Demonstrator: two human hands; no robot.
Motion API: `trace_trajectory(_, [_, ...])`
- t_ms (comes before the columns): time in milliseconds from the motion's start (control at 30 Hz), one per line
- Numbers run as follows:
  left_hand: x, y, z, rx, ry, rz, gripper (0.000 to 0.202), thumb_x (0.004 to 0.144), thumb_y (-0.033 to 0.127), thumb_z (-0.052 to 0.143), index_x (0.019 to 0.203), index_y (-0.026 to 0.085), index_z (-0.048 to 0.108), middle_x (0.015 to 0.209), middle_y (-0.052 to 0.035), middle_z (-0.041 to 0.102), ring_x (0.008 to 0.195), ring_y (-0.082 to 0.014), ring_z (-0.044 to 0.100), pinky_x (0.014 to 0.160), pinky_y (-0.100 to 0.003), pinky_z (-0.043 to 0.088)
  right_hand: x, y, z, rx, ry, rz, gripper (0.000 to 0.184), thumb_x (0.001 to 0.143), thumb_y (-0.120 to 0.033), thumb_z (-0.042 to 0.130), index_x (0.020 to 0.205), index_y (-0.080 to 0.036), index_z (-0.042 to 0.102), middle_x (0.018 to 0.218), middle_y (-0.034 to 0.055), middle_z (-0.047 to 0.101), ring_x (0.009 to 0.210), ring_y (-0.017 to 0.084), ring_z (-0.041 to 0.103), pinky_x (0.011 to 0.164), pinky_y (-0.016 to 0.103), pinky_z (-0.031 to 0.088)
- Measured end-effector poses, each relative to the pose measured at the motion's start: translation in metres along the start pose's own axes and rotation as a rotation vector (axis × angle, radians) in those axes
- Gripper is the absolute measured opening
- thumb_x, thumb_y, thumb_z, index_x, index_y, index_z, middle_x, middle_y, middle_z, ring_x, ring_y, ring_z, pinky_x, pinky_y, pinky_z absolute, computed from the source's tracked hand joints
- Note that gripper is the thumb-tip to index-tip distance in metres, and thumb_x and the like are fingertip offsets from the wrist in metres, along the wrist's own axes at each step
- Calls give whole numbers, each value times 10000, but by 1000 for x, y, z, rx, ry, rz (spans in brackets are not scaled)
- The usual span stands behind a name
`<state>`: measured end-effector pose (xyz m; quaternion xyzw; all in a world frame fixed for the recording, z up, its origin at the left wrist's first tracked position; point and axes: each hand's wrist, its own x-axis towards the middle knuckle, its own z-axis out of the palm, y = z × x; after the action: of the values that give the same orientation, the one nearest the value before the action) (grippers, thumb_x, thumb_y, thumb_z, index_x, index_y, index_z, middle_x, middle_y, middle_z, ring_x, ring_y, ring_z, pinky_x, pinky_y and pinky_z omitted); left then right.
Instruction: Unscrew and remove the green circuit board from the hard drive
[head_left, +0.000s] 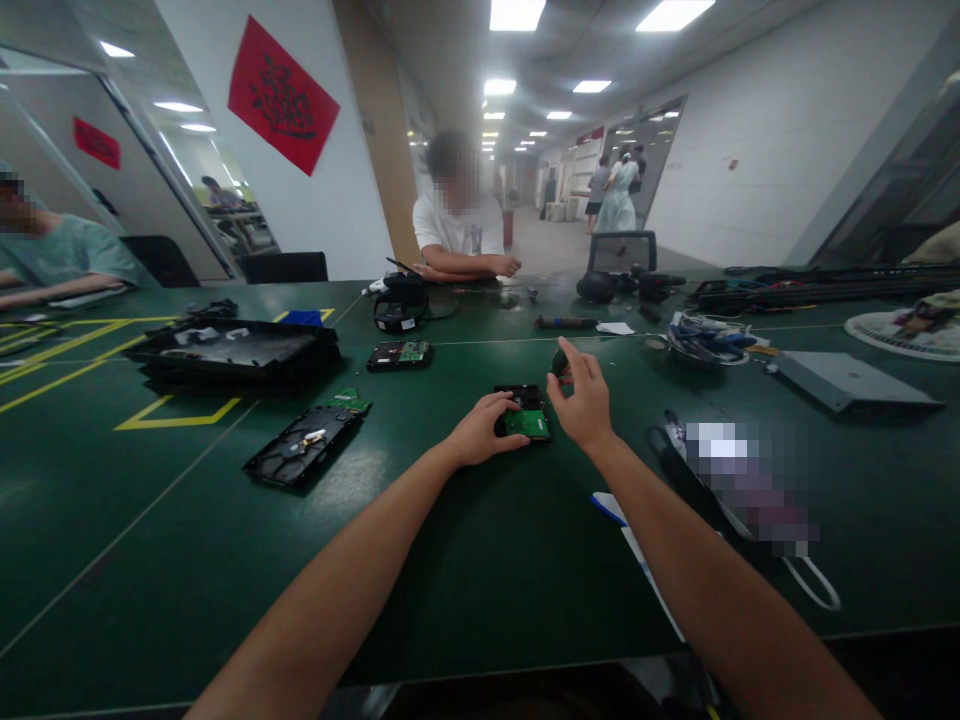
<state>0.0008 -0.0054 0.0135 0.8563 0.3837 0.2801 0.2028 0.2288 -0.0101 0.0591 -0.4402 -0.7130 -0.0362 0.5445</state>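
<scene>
A hard drive [534,425] with a green circuit board facing up lies on the green table in front of me. My left hand [487,428] grips its left side, thumb along the near edge and fingers over the board. Just right of the drive, my right hand [583,400] is raised a little above the table. Between its thumb and fingers is a small dark, rounded thing [559,361], perhaps a tool handle; most of it is hidden. A second hard drive [399,355] with a partly green underside lies farther back to the left.
Left of my hands lies a black plastic part [307,445], with stacked black trays [232,350] behind it. A grey metal box [855,382], a bundle of cables [709,338] and a blurred phone-like item [750,485] lie rightward. A person [461,230] sits across the table.
</scene>
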Motion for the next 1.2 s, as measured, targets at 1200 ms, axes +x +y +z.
trace_trajectory(1200, [0,1,-1,-1,0,-7,652,793,576,813,1321,242,627,1551,-138,496,1479,-339,424,1219,-544,367,4,4,3,142,-29,63,475,1015,-310,513,1486,-280,465,1342,112,621,1090,254,675,939,474,608])
